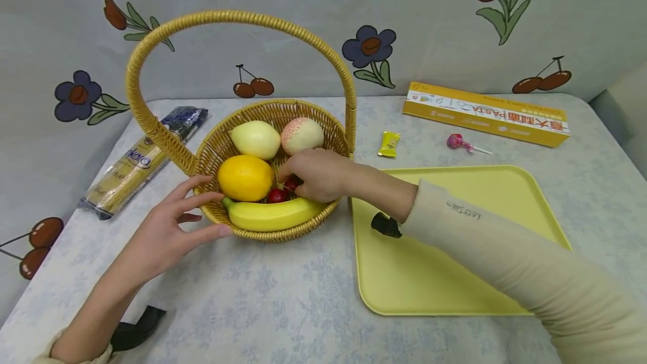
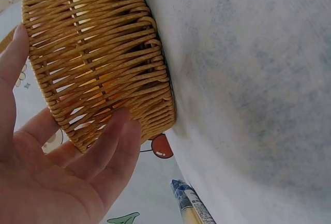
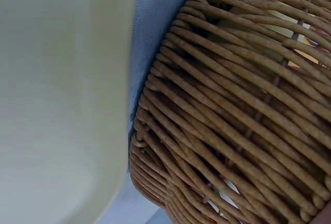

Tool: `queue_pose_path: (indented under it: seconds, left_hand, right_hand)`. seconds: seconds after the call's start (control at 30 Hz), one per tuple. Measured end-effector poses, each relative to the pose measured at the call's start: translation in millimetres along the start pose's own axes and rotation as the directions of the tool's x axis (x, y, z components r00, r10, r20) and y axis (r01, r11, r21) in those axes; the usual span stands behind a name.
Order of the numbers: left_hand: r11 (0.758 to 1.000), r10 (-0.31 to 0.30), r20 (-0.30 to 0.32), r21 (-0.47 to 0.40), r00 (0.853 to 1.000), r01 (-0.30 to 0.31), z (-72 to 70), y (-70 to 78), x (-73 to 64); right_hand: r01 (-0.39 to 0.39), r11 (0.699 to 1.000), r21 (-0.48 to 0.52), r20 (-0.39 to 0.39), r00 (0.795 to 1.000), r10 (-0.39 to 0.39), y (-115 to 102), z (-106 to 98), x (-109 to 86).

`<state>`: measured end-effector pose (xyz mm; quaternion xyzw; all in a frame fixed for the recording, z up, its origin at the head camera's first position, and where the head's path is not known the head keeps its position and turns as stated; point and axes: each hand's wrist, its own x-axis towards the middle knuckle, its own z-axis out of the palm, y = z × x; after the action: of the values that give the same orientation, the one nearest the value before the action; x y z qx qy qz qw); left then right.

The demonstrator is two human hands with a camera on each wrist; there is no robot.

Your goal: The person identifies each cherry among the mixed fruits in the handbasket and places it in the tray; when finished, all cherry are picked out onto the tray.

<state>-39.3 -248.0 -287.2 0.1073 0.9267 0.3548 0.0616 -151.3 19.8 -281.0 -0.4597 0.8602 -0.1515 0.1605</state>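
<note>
A wicker basket (image 1: pixel 273 236) with a tall arched handle holds a banana (image 1: pixel 275 215), a yellow lemon-like fruit (image 1: pixel 245 177), a pale yellow-green pear-shaped fruit (image 1: pixel 256 139), a pinkish peach (image 1: pixel 303 135) and dark red cherries (image 1: pixel 277 195). My left hand (image 1: pixel 167 229) holds the basket's left front rim. In the left wrist view, that hand's fingers lie around the rim and against the woven wall (image 2: pixel 98 53). My right hand (image 1: pixel 320 173) reaches down inside the basket, its curled fingers at the cherries. Its fingertips are partly hidden. The right wrist view shows mostly the basket's outer weave (image 3: pixel 243 100).
A yellow tray (image 1: pixel 455 291) lies right of the basket under my right forearm. Behind it are a yellow-wrapped candy (image 1: pixel 389 144), a lollipop (image 1: pixel 456 141) and a pasta box (image 1: pixel 485 114). A bag of spaghetti (image 1: pixel 136 159) lies left of the basket.
</note>
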Motion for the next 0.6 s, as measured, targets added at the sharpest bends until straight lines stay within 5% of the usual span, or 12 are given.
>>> queue_pose_path:
  seconds: [0.33,0.6]
  left_hand:
    - [1.000,-0.007,0.002,-0.018,1.000,0.007,1.4,-1.2,-1.2]
    - [1.000,-0.010,0.002,-0.025,1.000,0.010,2.2,-0.6,-0.7]
  right_hand:
    - [-0.059,0.997,-0.049,-0.009,0.998,0.058,-2.7,5.5,1.3]
    - [-0.023,0.999,-0.038,-0.051,0.998,0.021,-2.0,6.0,-1.9]
